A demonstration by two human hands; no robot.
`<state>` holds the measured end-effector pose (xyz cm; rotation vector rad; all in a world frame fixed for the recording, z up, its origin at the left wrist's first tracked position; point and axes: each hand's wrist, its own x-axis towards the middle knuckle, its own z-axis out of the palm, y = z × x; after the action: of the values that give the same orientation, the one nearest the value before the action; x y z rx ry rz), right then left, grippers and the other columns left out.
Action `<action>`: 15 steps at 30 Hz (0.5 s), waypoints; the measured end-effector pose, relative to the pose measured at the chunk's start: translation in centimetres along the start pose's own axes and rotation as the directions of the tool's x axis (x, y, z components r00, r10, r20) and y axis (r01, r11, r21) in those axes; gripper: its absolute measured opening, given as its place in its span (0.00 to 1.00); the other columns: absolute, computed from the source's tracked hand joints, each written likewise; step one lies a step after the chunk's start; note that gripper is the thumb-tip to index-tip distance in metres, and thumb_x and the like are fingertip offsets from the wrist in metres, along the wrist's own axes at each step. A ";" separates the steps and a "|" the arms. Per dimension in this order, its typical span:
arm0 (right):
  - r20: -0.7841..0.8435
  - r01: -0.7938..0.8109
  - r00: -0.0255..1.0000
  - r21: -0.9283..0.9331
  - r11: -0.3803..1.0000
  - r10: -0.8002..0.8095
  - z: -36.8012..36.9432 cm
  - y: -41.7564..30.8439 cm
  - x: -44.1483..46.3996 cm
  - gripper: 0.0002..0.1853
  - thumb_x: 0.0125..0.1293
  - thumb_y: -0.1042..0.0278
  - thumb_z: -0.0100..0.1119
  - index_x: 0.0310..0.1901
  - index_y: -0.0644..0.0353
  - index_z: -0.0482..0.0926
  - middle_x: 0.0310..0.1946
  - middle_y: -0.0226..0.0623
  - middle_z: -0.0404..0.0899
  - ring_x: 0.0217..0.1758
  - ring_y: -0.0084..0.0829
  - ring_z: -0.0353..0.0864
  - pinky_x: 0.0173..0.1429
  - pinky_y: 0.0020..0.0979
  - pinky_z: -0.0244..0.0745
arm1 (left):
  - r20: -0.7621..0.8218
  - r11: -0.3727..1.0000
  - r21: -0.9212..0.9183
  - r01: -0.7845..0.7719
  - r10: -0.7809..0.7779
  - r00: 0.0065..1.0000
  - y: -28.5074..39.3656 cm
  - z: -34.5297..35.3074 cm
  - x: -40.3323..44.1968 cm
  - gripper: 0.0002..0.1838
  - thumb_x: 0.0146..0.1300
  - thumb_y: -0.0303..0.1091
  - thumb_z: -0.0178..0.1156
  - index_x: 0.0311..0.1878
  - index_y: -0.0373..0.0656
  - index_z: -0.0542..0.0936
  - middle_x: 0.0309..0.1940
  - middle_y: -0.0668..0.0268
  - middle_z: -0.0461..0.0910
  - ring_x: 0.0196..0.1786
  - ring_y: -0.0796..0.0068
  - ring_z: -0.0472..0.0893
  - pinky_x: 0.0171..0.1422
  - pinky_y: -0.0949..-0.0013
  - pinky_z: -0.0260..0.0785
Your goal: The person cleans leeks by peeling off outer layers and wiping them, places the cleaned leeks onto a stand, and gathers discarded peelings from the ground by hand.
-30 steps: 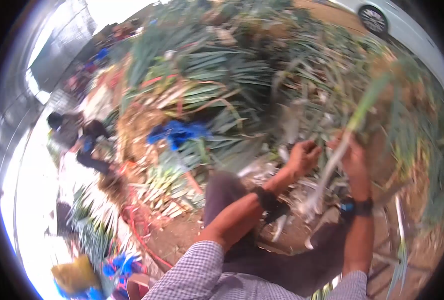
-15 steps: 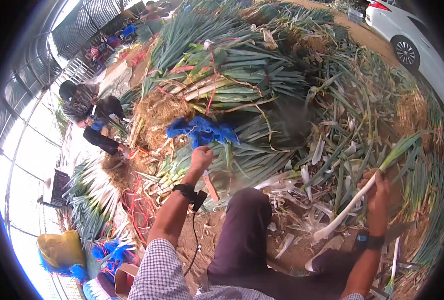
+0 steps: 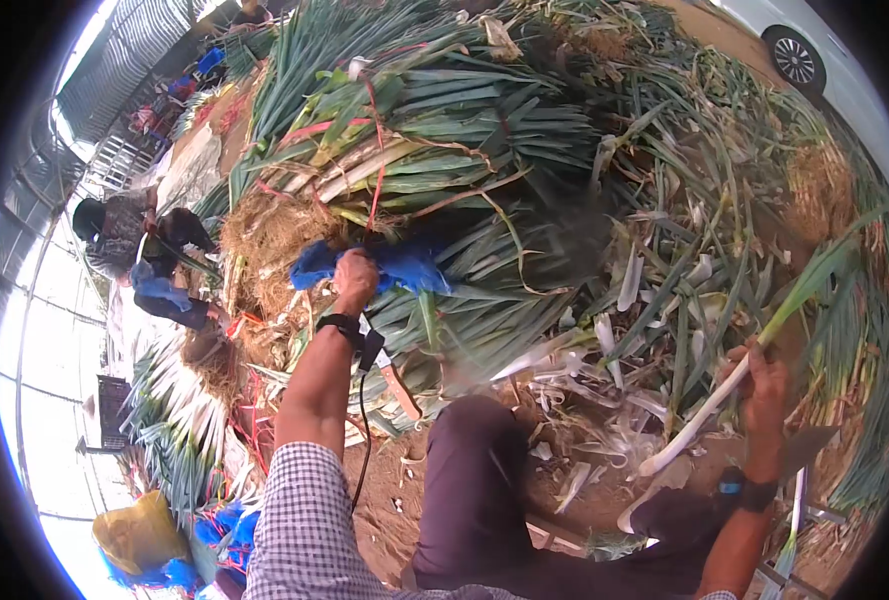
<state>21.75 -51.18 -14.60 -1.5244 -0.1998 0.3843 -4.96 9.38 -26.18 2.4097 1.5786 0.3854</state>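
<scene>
My right hand (image 3: 754, 385) is closed around the stalk of a long green onion (image 3: 699, 420). Its peeled white end points down and left, and its green leaves reach up and right. Stretched forward, my left hand (image 3: 356, 276) has its fingers bent over a crumpled piece of blue plastic (image 3: 404, 264), which lies on the heap of green onions (image 3: 444, 130). Just below that wrist is a knife (image 3: 401, 392) with an orange-brown handle; its blade points up toward the hand and is partly hidden by the wrist.
Peeled leaves and scraps (image 3: 604, 400) litter the ground before my knees. Peeled white onions (image 3: 189, 390) lie in a row at left. A co-worker (image 3: 129, 240) crouches beyond them. A flat metal blade (image 3: 809, 447) shows beside my right wrist. A white car (image 3: 849, 70) stands back right.
My left hand has moved forward onto the blue plastic, uncovering more of the knife blade. The view has shifted slightly. My right hand keeps hold of the green onion.
</scene>
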 end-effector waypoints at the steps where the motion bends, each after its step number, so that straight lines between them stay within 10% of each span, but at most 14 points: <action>1: 0.004 -0.001 1.000 0.008 1.000 0.001 -0.1 0.3 0.2 0.13 0.74 0.62 0.56 0.50 0.63 0.73 0.33 0.37 0.79 0.30 0.27 0.80 0.37 0.31 0.79 | -0.049 0.997 -0.067 0.030 -0.033 0.998 0.3 -0.8 0.1 0.13 0.63 0.45 0.62 0.46 0.50 0.84 0.40 0.55 0.85 0.44 0.45 0.83 0.47 0.47 0.72; 8: 0.037 -0.026 0.999 0.051 0.998 0.024 0.7 0.9 1.1 0.12 0.73 0.63 0.57 0.49 0.62 0.74 0.33 0.36 0.80 0.31 0.26 0.81 0.37 0.30 0.79 | -0.610 0.819 -0.335 -0.467 0.189 0.769 4.4 -16.6 1.6 0.09 0.69 0.34 0.60 0.40 0.36 0.80 0.35 0.57 0.83 0.41 0.63 0.84 0.46 0.63 0.75; 10: 0.071 -0.033 0.997 0.095 0.995 0.027 1.6 1.7 1.6 0.11 0.73 0.63 0.57 0.49 0.62 0.74 0.33 0.36 0.80 0.30 0.27 0.81 0.37 0.30 0.79 | -0.439 0.324 -0.830 -0.454 0.122 0.890 9.1 -22.4 -2.9 0.08 0.72 0.32 0.57 0.46 0.36 0.77 0.37 0.63 0.82 0.43 0.68 0.84 0.49 0.67 0.77; 15: 0.187 -0.084 0.981 0.211 0.974 0.044 4.5 3.5 2.2 0.13 0.73 0.62 0.55 0.47 0.65 0.78 0.40 0.42 0.84 0.37 0.33 0.86 0.44 0.35 0.85 | -0.368 0.071 -0.878 -0.474 0.533 0.762 16.6 -28.4 -12.3 0.06 0.74 0.30 0.53 0.49 0.39 0.76 0.43 0.63 0.81 0.44 0.72 0.82 0.50 0.66 0.78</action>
<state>21.73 -46.23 -18.09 -1.2811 -0.2433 0.5797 -5.22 -6.98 4.90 1.7174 0.0727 1.0310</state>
